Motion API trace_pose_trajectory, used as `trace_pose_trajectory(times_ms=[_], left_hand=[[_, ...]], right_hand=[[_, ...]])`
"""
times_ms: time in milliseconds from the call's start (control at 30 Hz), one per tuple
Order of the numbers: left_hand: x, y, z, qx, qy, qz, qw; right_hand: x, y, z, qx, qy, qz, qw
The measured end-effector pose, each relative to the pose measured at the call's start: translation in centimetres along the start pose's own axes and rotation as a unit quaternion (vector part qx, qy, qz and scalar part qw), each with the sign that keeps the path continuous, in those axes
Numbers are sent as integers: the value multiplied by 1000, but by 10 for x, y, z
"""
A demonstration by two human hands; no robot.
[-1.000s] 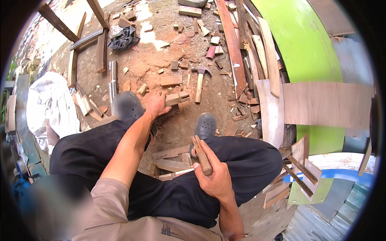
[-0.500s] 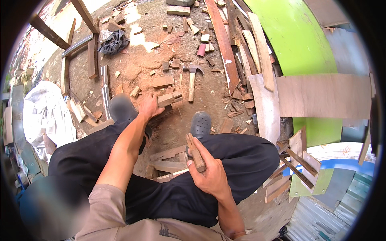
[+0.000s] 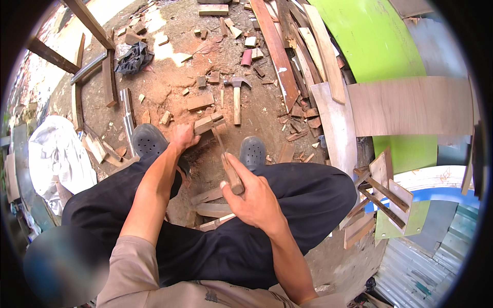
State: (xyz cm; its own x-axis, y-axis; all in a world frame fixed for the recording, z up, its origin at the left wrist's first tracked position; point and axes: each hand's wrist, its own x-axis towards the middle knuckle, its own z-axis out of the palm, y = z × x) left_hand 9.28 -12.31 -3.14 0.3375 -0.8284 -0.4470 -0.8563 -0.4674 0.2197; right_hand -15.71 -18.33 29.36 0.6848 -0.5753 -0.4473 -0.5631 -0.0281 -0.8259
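Wooden block (image 3: 208, 123) under left hand (image 3: 184, 137); right hand (image 3: 251, 200) holds tool handle (image 3: 232, 173).

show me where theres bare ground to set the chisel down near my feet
Barest patch: the dirt left of the hammer, between the black cloth and the left shoe, with only small chips. A narrower strip lies right of the hammer, before the plank pile. Crowded: between the shoes, where the left hand grips a wood block.
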Motion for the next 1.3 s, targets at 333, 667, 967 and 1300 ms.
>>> trace_pose_trajectory(times_ms=[333, 667, 967, 1300], left_hand=[[-6, 6, 1, -20, 34, 31, 999], [-13, 9, 7, -29, -4, 21, 999], [-13, 6, 2, -10, 2, 31, 999], [-6, 19, -7, 12, 2, 18, 1000]], right_hand=[[-3, 15, 3, -18, 24, -4, 1000], [59, 45, 30, -66, 19, 21, 997], [-6, 10, 9, -12, 29, -8, 999], [38, 51, 30, -19, 42, 32, 998]])
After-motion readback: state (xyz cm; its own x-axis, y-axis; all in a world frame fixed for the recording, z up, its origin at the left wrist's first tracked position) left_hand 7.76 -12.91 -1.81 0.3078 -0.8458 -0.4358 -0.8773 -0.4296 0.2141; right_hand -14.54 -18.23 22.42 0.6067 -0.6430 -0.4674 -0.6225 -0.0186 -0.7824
